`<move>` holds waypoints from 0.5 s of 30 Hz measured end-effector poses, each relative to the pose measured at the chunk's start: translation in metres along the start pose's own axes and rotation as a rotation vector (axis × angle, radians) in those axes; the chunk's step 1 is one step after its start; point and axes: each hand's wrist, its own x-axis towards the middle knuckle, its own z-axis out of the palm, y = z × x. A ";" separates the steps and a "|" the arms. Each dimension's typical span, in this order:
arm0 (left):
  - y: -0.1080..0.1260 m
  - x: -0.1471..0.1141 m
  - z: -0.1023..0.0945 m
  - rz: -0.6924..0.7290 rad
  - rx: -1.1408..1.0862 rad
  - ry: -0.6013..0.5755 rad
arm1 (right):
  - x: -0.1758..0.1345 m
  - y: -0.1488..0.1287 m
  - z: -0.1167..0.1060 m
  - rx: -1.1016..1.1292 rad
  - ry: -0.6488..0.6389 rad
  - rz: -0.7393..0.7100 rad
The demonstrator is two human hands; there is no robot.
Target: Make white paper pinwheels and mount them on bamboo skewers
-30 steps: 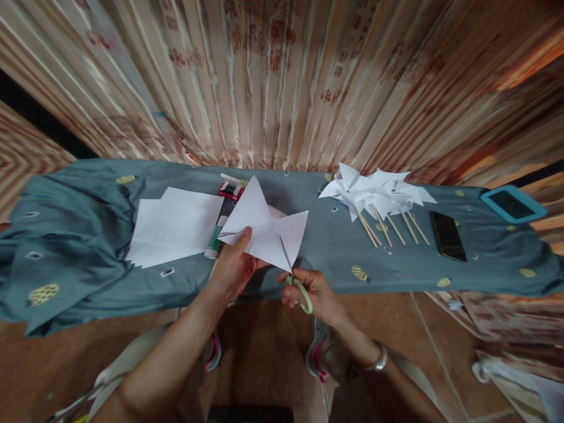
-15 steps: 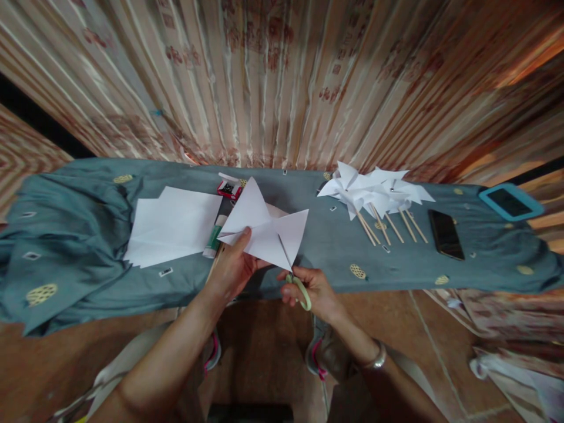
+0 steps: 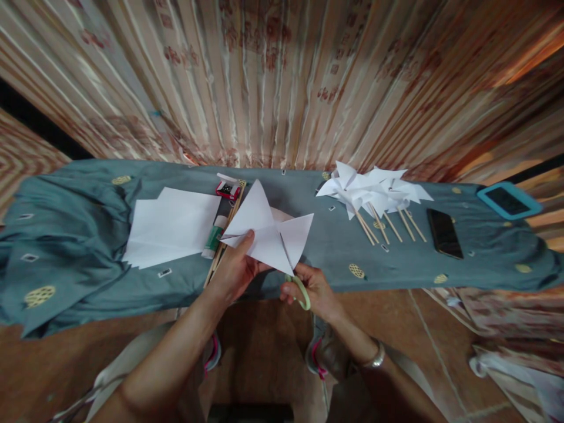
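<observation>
A white sheet of paper point(image 3: 264, 232), slit inward from its corners, is pinched in my left hand point(image 3: 238, 267), thumb on top and fingers beneath. My right hand point(image 3: 311, 291) grips scissors point(image 3: 302, 292) by their pale green handles. Their blades are mostly hidden at the lower right corner of the paper, where a slit runs inward. Left of the held sheet lie a green glue stick point(image 3: 215, 237) and thin wooden sticks point(image 3: 217, 264), partly covered by my hand and the paper. Behind them sits a small open red and white box point(image 3: 228, 187) of dark pins or tacks.
A stack of white paper point(image 3: 174, 226) lies on the left of the cloth-covered table point(image 3: 282, 182). Several paper pinwheels point(image 3: 374, 191) on sticks rest at the right, beside a dark phone point(image 3: 445, 233) and a blue-framed tablet point(image 3: 510, 200). A patterned curtain point(image 3: 273, 88) hangs behind.
The held paper has shifted slightly right and away from the scissors' handles, showing more of the glue stick and wooden sticks. Both hands keep their hold.
</observation>
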 end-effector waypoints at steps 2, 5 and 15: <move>0.000 0.000 0.001 0.003 0.001 0.004 | 0.000 0.001 0.000 -0.002 -0.006 -0.009; 0.001 0.000 0.003 0.002 0.014 0.019 | 0.001 0.002 0.001 0.005 -0.007 -0.007; -0.002 0.000 0.001 -0.013 -0.011 -0.004 | 0.002 0.000 0.004 0.058 0.021 0.000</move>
